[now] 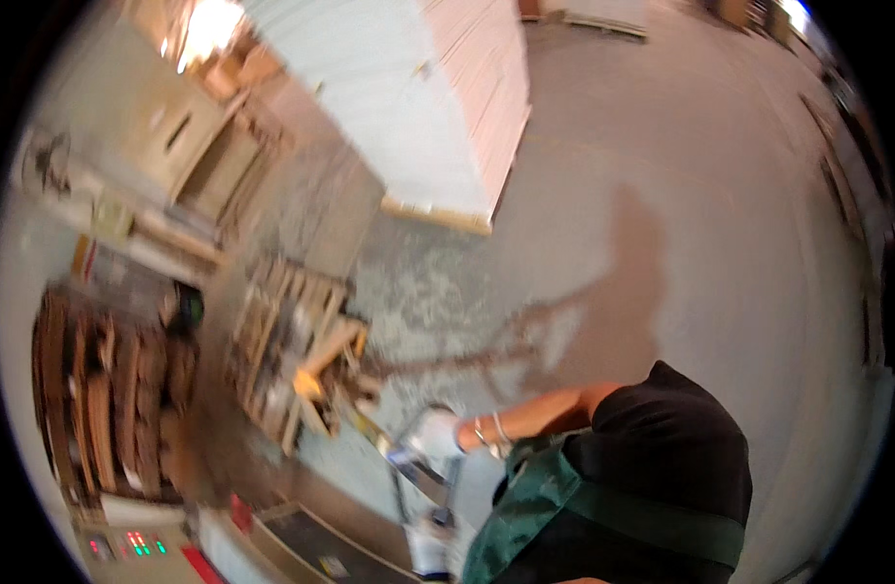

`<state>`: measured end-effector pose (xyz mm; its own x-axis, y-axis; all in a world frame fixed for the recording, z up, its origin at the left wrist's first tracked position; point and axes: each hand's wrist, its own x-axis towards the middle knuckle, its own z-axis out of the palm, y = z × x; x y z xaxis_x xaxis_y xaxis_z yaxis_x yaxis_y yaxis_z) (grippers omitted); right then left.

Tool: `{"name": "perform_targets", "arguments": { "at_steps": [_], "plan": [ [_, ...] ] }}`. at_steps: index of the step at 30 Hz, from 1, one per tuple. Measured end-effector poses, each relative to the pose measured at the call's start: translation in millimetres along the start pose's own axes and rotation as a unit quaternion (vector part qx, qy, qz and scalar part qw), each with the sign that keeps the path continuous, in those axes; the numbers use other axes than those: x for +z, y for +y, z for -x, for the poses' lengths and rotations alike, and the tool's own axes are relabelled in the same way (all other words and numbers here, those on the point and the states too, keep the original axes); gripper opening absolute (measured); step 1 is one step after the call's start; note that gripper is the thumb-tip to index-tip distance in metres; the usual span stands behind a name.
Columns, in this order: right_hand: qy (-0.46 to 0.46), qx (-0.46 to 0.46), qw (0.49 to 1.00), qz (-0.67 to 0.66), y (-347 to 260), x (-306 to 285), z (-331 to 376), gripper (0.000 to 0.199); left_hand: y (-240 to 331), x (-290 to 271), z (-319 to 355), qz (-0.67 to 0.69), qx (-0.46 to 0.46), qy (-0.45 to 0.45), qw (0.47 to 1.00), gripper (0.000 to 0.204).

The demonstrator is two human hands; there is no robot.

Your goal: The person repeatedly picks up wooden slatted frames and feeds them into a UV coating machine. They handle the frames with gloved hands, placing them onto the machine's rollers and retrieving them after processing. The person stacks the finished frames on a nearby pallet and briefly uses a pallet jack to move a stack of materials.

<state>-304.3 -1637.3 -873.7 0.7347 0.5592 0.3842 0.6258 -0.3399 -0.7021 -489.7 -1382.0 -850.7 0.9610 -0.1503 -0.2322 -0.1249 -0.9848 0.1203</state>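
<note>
A white glove covers my right hand (436,434), its arm wearing bracelets and reaching left from my black sleeve. It is closed on the upper side of a dark, loop-shaped handle (401,494), much like a pallet truck's. Lower down, my left hand (430,547), also in a white glove, is on the handle's other side; its fingers are blurred, but they appear wrapped round it. A yellowish bar (368,426) runs from the handle toward a wooden pallet (290,331) with loose boards and a yellow piece (308,384) by it. Motion blur hides finer detail.
A tall stack of white sheets (399,88) stands on a wooden base ahead. Brown stacked boards (117,389) are at the left. A control panel (126,545) with lit indicators and a dark-topped low bench (331,545) lie lower left. Grey floor (749,214) stretches right, bearing my shadow.
</note>
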Motion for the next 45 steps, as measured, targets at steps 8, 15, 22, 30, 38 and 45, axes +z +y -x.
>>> {"name": "perform_targets", "arguments": {
  "at_steps": [8,15,22,30,38,45],
  "plan": [
    [-0.131,-0.006,0.986,0.102,8,38,89,0.024,76,63,38,0.051,-0.099,-0.053,0.992,0.025],
    [-0.08,0.033,0.994,0.074,12,17,6,0.026,36,-14,-23,0.074,0.017,0.019,0.997,0.017],
    [-0.04,-0.017,0.996,0.075,-55,-5,-30,0.023,-11,-45,25,-0.042,-0.015,0.087,0.995,0.027],
    [-0.087,-0.013,0.995,0.044,4,58,33,0.034,-51,150,18,0.107,-0.073,-0.156,0.979,0.045],
    [-0.007,-0.05,0.99,0.134,-88,-10,-67,0.024,9,-133,3,-0.026,0.093,0.166,0.981,0.023],
    [-0.39,0.014,0.908,0.152,-20,63,50,0.051,11,76,38,0.111,-0.046,-0.13,0.984,0.031]
  ]
}}
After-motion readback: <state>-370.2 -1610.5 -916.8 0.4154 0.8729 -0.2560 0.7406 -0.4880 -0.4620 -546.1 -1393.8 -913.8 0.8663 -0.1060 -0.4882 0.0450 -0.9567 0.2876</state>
